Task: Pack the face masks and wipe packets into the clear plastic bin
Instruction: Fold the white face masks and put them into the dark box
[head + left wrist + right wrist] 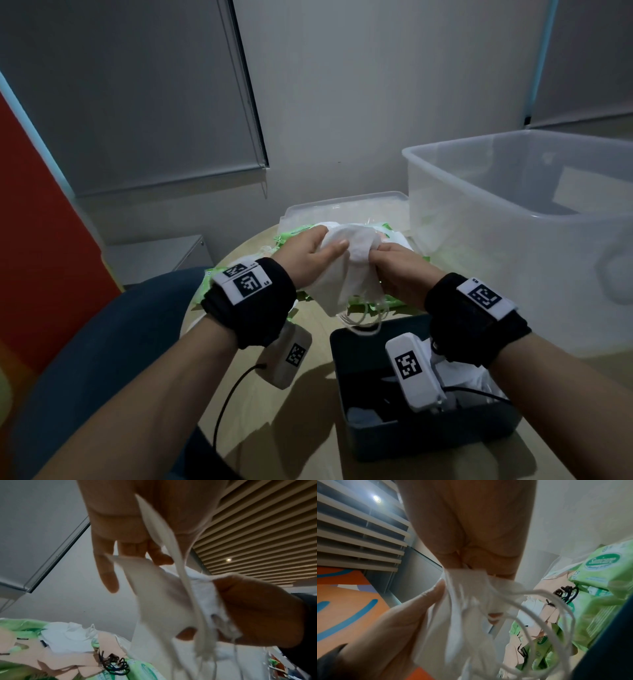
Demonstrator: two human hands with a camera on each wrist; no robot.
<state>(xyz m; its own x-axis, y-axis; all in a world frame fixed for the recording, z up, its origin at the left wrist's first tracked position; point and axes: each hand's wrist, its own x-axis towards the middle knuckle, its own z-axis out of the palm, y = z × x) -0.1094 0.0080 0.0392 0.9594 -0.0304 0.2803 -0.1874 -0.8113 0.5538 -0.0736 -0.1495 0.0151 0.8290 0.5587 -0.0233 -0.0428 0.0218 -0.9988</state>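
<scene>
Both hands hold a bundle of white face masks [346, 270] above the table, ear loops dangling below. My left hand [313, 255] grips the bundle's left side, thumb on top. My right hand [394, 270] pinches its right side. In the left wrist view the white face masks [161, 601] fan out between the two hands; in the right wrist view the white face masks [462, 615] bunch under my fingers with loops hanging. Green wipe packets [376, 303] and more masks lie on the table beneath. The clear plastic bin [513, 219] stands at the right.
A dark open box [421, 442] with white items sits near the table's front edge, under my right wrist. A clear lid [342, 209] lies behind the pile. Peach masks with black loops [102, 661] lie among the packets. A blue chair [102, 359] is at the left.
</scene>
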